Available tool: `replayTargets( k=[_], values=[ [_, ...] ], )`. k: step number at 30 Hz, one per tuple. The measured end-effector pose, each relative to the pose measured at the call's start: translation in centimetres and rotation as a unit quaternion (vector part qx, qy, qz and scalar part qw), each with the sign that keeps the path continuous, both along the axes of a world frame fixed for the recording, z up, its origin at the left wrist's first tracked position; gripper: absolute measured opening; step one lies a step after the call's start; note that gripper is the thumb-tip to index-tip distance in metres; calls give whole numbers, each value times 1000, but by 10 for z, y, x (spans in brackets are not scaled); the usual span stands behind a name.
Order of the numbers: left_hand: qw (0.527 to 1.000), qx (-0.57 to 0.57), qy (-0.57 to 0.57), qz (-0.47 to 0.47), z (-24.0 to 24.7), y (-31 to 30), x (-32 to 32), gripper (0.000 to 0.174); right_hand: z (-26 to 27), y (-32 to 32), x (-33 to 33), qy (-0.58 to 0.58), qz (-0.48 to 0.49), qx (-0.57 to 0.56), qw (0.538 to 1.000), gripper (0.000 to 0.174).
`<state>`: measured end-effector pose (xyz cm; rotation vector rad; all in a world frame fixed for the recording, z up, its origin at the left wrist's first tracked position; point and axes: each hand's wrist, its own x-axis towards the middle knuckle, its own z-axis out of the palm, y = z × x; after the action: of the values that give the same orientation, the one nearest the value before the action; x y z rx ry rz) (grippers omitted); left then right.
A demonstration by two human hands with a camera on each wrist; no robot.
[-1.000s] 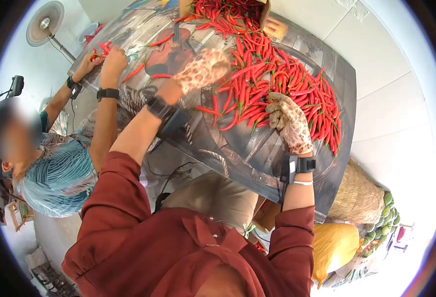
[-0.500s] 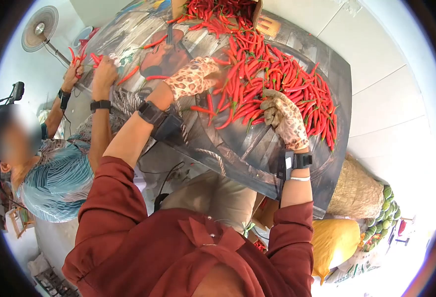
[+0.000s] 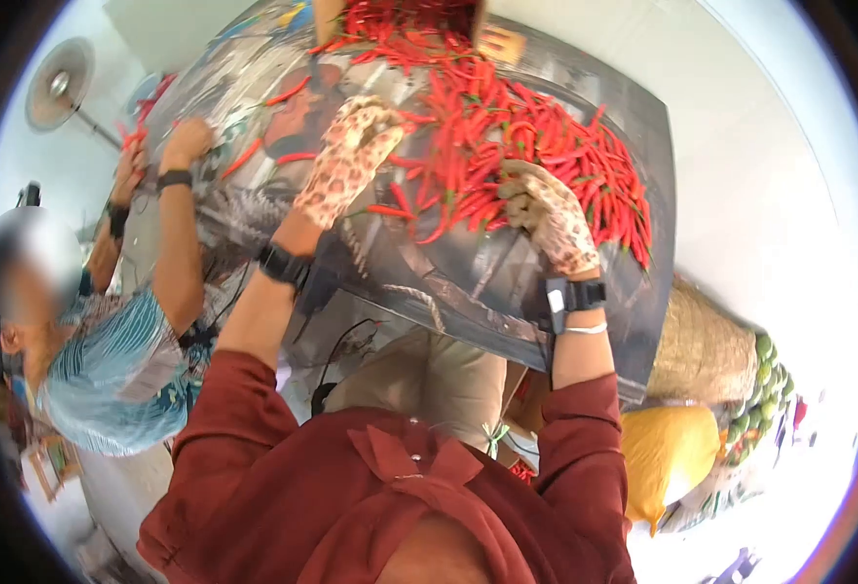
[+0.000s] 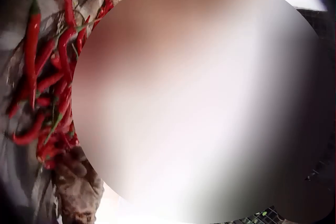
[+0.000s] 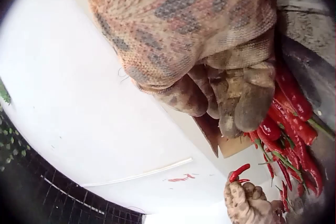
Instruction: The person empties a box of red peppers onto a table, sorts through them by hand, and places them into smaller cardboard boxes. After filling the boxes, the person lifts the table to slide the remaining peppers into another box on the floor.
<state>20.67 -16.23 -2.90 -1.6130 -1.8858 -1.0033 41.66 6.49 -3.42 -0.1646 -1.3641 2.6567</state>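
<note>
Left hand: one thin, glossy red chilli [image 5: 240, 171] is being pinched by the leopard-print gloved left hand [image 3: 349, 165].
Right hand: the matching gloved right hand [image 3: 554, 219] is being held curled beside the heap; its grip cannot be told.
Heap: loose red chillies [image 3: 575, 151] are being borne by the wood-patterned counter [image 3: 635, 336]; plenty seems left, any finished share unclear.
Room: a yellow sack [image 3: 672, 457] is being kept below.

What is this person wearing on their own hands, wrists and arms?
The left hand and right hand wear pale, leopard-spotted fabric gloves; the right glove's fingers are stained grey-brown. The left wrist has a black strap; the right has a black strap and a thin white band. The sleeves are dark rust-red.
</note>
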Motion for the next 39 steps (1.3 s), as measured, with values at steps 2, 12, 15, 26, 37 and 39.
replayTargets(
  k=[2, 12, 15, 26, 37, 39],
  values=[
    [972, 29, -233, -26, 0, 2, 37, 16, 6, -14, 9, 5, -34, 100, 994, 38],
    [993, -32, -48, -107, 8, 9, 143, 20, 26, -85, 64, -47, -153, 303, 939, 29],
    [983, -72, -132, -106, -1, 4, 170, 21, 3, -99, 94, -23, -178, 186, 966, 28],
    [955, -141, -35, -260, -40, 19, 209, 16, -39, -135, 307, -174, -358, 239, 886, 40],
    [954, -188, 59, -226, -45, 29, 215, 14, -216, -247, 422, -408, -457, -106, 783, 27],
    [957, -172, 28, -230, -44, 30, 219, 13, -240, -262, 423, -377, -472, -210, 769, 23]
  ],
)
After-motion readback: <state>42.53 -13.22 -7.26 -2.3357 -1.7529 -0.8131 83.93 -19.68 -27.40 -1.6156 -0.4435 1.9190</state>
